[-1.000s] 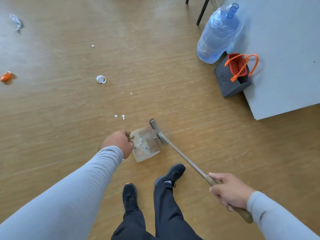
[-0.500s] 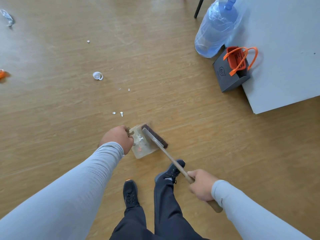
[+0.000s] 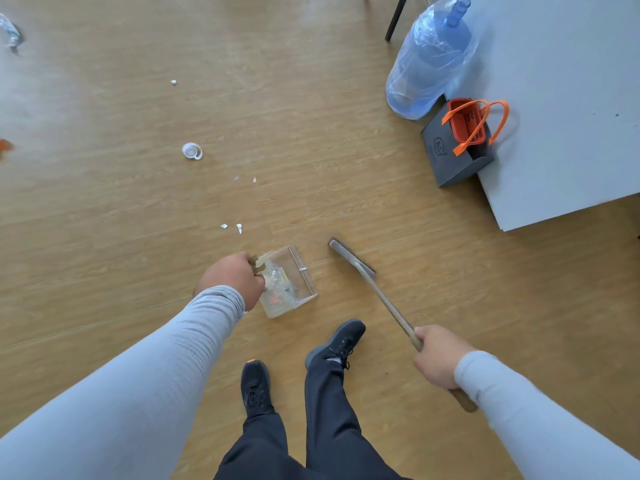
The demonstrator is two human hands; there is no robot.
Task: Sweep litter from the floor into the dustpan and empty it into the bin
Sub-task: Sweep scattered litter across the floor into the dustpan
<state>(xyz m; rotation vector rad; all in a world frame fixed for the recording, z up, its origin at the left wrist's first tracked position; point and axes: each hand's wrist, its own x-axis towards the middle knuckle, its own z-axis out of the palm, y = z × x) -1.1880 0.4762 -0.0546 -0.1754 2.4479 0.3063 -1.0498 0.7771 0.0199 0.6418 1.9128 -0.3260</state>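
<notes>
A clear plastic dustpan [image 3: 290, 268] rests on the wooden floor with small scraps inside it. My left hand [image 3: 231, 276] grips its handle at the left end. My right hand [image 3: 439, 355] holds the wooden handle of a brush [image 3: 350, 255], whose dark head sits on the floor a little to the right of the dustpan mouth, apart from it. White paper bits [image 3: 239, 228] lie just beyond the pan. Farther off are a white bottle cap ring [image 3: 192, 151], more white specks [image 3: 254, 180] and a small white piece [image 3: 173, 82].
A crumpled clear wrapper [image 3: 10, 32] and an orange scrap [image 3: 5, 145] lie at the far left. A large blue water jug [image 3: 429, 64], a grey box [image 3: 450, 157] with an orange basket [image 3: 467, 123], a grey mat [image 3: 571, 98] and a dark chair leg [image 3: 394, 19] stand at the right. My shoes [image 3: 337, 341] are below the pan.
The brush head has swung from over the dustpan mouth out to the right, clear of the pan. My right hand moved right. The left hand stays on the dustpan.
</notes>
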